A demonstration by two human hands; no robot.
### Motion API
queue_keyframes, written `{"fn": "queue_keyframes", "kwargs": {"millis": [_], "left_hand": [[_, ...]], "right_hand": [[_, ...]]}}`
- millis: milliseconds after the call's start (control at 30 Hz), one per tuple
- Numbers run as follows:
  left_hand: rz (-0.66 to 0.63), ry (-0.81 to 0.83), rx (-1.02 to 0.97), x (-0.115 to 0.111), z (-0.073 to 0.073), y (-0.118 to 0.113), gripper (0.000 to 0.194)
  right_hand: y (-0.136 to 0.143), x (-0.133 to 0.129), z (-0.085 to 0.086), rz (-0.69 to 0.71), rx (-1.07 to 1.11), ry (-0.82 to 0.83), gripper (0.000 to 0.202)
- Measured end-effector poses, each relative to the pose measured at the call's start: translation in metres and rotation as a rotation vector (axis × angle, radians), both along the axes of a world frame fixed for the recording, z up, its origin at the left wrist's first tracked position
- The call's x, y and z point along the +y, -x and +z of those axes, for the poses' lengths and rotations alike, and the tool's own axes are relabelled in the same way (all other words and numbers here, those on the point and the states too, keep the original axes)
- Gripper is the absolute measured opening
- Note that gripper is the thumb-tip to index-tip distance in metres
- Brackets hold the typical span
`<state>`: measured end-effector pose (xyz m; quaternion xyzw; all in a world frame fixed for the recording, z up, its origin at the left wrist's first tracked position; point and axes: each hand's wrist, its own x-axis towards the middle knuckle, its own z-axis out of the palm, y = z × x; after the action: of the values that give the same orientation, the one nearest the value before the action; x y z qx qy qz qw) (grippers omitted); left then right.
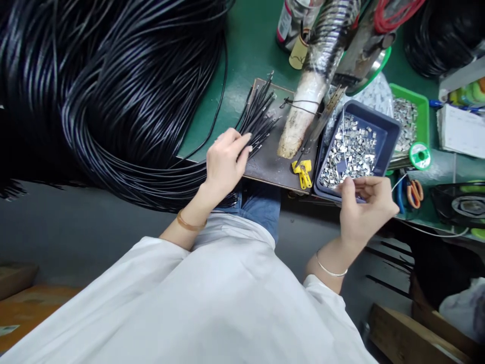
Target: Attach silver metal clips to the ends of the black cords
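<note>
My left hand is closed over the end of a thick bundle of black cables, its thumb and fingers around a black cable. Beyond its fingertips the cut cable ends fan out over a brown board. My right hand hovers at the near edge of a dark blue tray filled with small silvery metal clips. Its thumb and fingers are drawn together, and whatever lies between them is too small to make out. Between the hands lies a small yellow plastic piece.
A plastic-wrapped ribbed hose reaches down to the board. Right of the blue tray stand a green tray, a solder spool and orange-handled scissors. A large heap of black cable covers the left of the green table.
</note>
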<state>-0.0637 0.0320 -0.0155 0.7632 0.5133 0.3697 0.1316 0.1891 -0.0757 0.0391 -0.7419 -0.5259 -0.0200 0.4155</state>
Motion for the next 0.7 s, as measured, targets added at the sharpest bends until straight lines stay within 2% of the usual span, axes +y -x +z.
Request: {"fn": "queue_keyframes", "kwargs": {"millis": [67,133,233,300,400,467,533,600,667,700], "left_hand": [[0.056,0.010,-0.181,0.008,-0.006,0.004,0.025],[0.118,0.026,-0.426,0.015,-0.010,0.007,0.023],[0.163,0.070,-0.867,0.019,-0.011,0.011,0.025],[0.119,0.139,-1.094,0.016,-0.003,0.013,0.027],[-0.101,0.362,-1.192,-0.001,0.021,0.012,0.032],[-0.424,0.592,-1.119,-0.017,0.040,0.007,0.033],[-0.810,0.901,-0.924,-0.034,0.054,-0.003,0.032],[-1.039,1.130,-0.763,-0.048,0.057,-0.017,0.036],[-1.074,1.237,-0.722,-0.058,0.049,-0.034,0.029],[-1.003,1.242,-0.775,-0.060,0.042,-0.041,0.022]], "right_hand": [[-0.026,0.012,-0.007,-0.088,-0.165,0.054,0.009],[-0.051,0.027,-0.014,-0.177,-0.191,0.069,0.008],[-0.078,0.049,-0.022,-0.194,-0.147,0.158,0.022],[-0.086,0.061,-0.025,-0.150,-0.122,0.200,0.024],[-0.088,0.070,-0.024,-0.077,-0.095,0.252,0.024],[-0.085,0.071,-0.022,-0.063,-0.095,0.259,0.024],[-0.078,0.067,-0.018,-0.078,-0.110,0.225,0.025],[-0.066,0.059,-0.014,-0.111,-0.132,0.156,0.023],[-0.049,0.046,-0.009,-0.125,-0.133,0.062,0.019],[-0.040,0.039,-0.007,-0.109,-0.103,-0.022,0.018]]}}
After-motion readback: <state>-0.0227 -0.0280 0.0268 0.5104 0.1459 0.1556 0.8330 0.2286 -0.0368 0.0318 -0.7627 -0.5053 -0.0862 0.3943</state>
